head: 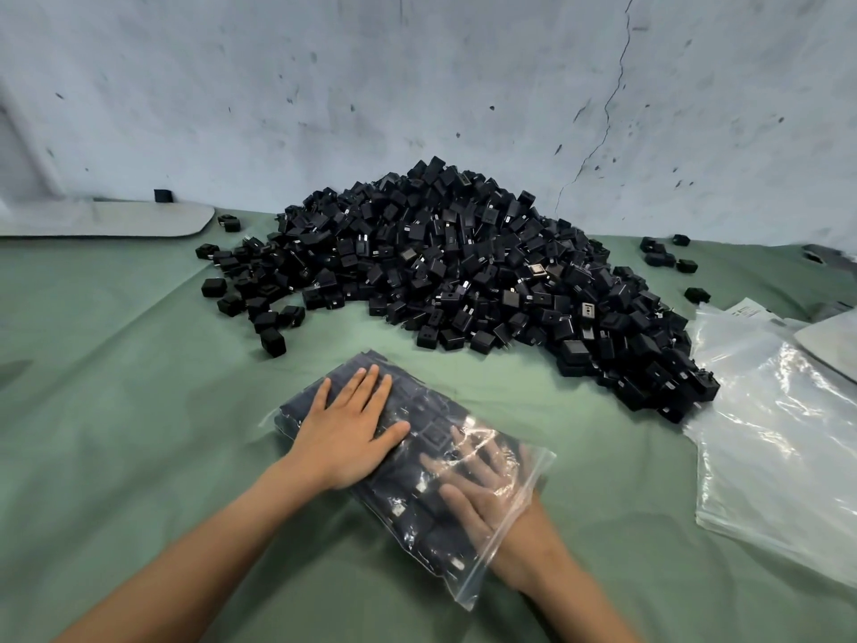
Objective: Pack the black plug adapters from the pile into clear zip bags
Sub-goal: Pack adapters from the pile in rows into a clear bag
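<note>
Two bare forearms reach in from the bottom edge over a green cloth (139, 410).

Far side of the cloth: pile of black plug adapters (463, 280), heaped against a stained wall (417, 85), with strays scattered off both flanks.

At right: stack of empty clear zip bags (765, 433), lying flat just beside the pile's near foot. Its right side is cut off by the frame.

Between pile and camera: filled zip bag (417, 531), lying slantwise and packed flat with adapters.

On top of it the left hand (348, 433) lies palm down, fingers straight and close together, pressing the plastic.

Inside the bag's open mouth the right hand (468, 494) has its fingers extended and spread over the adapters. It shows only through glare and creased plastic, and the thumb cannot be made out.

Number of adapters in the bag: too blurred to tell.
</note>
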`<state>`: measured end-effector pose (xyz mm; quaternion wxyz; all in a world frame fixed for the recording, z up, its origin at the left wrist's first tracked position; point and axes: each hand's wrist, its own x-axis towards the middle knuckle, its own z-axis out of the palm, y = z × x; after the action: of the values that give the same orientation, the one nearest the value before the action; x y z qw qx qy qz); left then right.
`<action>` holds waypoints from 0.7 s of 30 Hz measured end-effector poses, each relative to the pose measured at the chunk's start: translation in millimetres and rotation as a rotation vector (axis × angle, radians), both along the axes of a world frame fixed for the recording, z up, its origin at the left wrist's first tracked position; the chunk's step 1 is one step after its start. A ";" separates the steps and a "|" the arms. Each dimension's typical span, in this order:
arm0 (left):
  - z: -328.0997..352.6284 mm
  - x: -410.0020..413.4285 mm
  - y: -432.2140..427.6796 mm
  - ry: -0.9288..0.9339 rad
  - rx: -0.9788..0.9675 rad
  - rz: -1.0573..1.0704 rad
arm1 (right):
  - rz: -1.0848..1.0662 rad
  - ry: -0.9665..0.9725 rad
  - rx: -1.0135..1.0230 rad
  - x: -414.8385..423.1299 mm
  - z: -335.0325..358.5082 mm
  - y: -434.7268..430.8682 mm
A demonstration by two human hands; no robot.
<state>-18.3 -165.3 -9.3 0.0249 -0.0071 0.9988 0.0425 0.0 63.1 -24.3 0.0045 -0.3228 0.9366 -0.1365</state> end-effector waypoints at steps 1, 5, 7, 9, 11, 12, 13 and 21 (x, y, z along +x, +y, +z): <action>0.3 0.3 0.2 0.002 -0.001 -0.002 | 0.000 0.005 0.008 -0.4 0.8 -3.5; 1.1 1.1 -0.1 -0.002 -0.006 -0.005 | 0.021 0.023 0.032 1.7 1.5 -6.5; 0.8 1.1 0.3 -0.002 -0.009 -0.004 | 0.046 0.013 0.038 3.3 -1.4 -0.9; 0.3 1.4 0.6 0.000 -0.011 -0.004 | 0.056 -0.035 0.014 3.3 -3.7 5.3; 0.0 1.3 0.6 0.004 -0.009 -0.007 | 0.044 -0.071 -0.039 0.7 -4.9 7.7; -0.1 1.3 0.6 0.004 -0.008 -0.008 | 0.040 -0.066 -0.057 -1.1 -5.1 7.0; 0.1 1.1 0.7 0.002 -0.009 -0.009 | 0.039 -0.049 -0.062 -2.8 -4.9 5.3; 4.6 3.0 1.4 -0.042 -0.007 -0.015 | -0.004 -0.018 0.112 -14.1 -1.8 -17.3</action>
<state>-15.3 -163.8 -4.7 0.0459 -0.0006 0.9982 0.0388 -14.1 45.8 -26.1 0.0309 -0.3189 0.9433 -0.0867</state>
